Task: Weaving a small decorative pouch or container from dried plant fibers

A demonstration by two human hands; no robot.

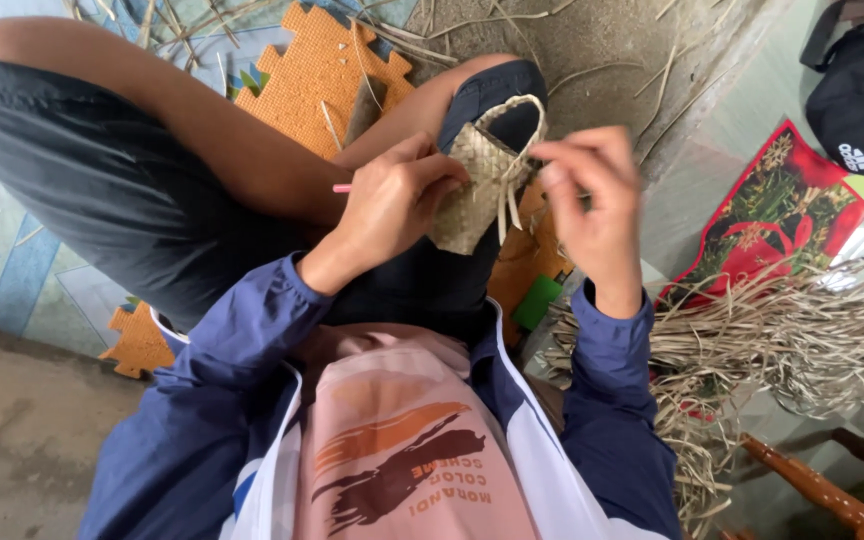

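Over your lap, between both hands, sits the small woven pouch [472, 195], its long axis running from its looped handle at the far end down toward you, tilted slightly left. Your left hand [392, 205] is curled closed against the pouch's left side, gripping it, with a thin pink tool [341, 188] poking out to the left of the fingers. Your right hand [592, 205] is just right of the pouch, fingers pinched together on a loose strip [515, 175] trailing from the rim, so that hand is nearly closed. Both hands are equally near. Behind the pouch your knee and an orange mat [302, 75] lie farther off. A heap of dried strips [782, 340] spreads to the right, with a red printed bag [782, 215] beyond it and a wooden chair leg [812, 485] near right. Nothing stands between hands and pouch.
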